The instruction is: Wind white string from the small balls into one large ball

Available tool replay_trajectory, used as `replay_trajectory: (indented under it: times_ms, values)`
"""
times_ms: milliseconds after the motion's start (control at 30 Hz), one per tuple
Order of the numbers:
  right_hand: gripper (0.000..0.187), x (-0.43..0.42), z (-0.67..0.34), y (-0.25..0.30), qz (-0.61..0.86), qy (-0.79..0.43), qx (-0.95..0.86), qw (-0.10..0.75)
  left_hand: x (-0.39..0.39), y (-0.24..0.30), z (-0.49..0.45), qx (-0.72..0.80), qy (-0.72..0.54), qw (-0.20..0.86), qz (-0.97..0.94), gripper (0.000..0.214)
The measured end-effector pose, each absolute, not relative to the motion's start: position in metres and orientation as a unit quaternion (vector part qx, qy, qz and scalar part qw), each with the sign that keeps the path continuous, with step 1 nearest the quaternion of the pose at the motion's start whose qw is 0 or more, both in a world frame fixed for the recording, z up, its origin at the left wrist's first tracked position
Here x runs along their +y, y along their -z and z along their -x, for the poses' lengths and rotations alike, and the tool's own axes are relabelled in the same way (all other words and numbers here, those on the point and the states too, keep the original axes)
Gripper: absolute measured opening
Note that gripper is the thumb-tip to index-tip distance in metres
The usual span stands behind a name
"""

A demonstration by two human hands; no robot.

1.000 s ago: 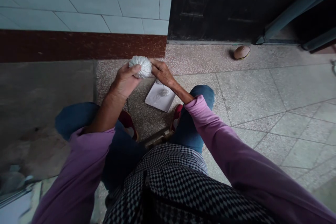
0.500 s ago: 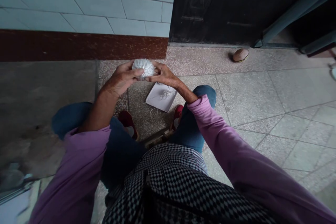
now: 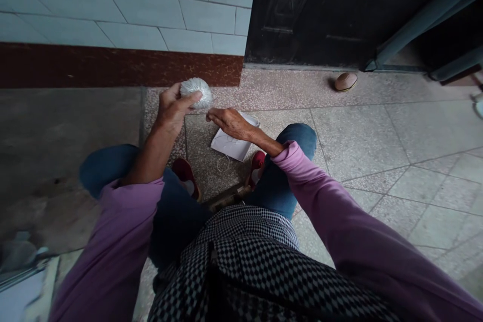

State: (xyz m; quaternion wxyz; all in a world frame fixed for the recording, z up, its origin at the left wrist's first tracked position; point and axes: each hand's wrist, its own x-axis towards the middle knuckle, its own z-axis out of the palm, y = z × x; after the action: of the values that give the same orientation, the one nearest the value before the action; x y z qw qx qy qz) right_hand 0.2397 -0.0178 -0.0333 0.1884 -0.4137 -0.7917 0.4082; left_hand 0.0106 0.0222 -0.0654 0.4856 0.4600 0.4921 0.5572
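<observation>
A round ball of shiny white string (image 3: 195, 93) is gripped in my left hand (image 3: 173, 106), the thumb lying across its front and the fingers behind it. Just below and right of the ball, my right hand (image 3: 232, 123) has its fingers pressed together in a pinch, apparently on the string, though the strand between them is too thin to make out. Beneath the right hand a shallow white tray (image 3: 232, 147) rests on the floor, partly covered by that hand. A loop of loose string (image 3: 223, 163) hangs over the tray's near edge onto the floor.
My knees and red shoes (image 3: 184, 176) frame the tray. Ahead stands a tiled wall (image 3: 143, 7) with a brown base, beside a dark door (image 3: 302, 15). A rounded pinkish-brown object (image 3: 345, 81) lies near the door. Papers or boards (image 3: 26, 292) are at lower left.
My right hand has come off the ball and moved down and slightly right, over the tray. The left hand has shifted a little left and up with the ball.
</observation>
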Motion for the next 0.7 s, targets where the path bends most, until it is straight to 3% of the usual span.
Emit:
replay_trajectory:
  times_ms: [133, 267, 400, 567, 700]
  values:
    - [0.034, -0.015, -0.250, 0.007, 0.397, -0.409, -0.782, 0.252, 0.018, 0.064, -0.013, 0.552, -0.461, 0.419, -0.554, 0.057]
    - [0.053, -0.001, -0.262, -0.008, 0.441, -0.387, -0.745, 0.319, 0.000, 0.055, -0.020, 0.492, -0.388, 0.501, -0.597, 0.054]
    - [0.061, 0.012, -0.265, 0.003, 0.469, -0.394, -0.715, 0.337, -0.014, 0.047, -0.025, 0.457, -0.363, 0.586, -0.563, 0.064]
    - [0.066, 0.020, -0.250, 0.036, 0.445, -0.462, -0.684, 0.347, -0.012, 0.037, -0.032, 0.394, -0.456, 0.634, -0.485, 0.085]
    - [0.053, 0.014, -0.245, 0.045, 0.449, -0.476, -0.705, 0.273, -0.001, 0.027, -0.027, 0.390, -0.537, 0.630, -0.403, 0.090]
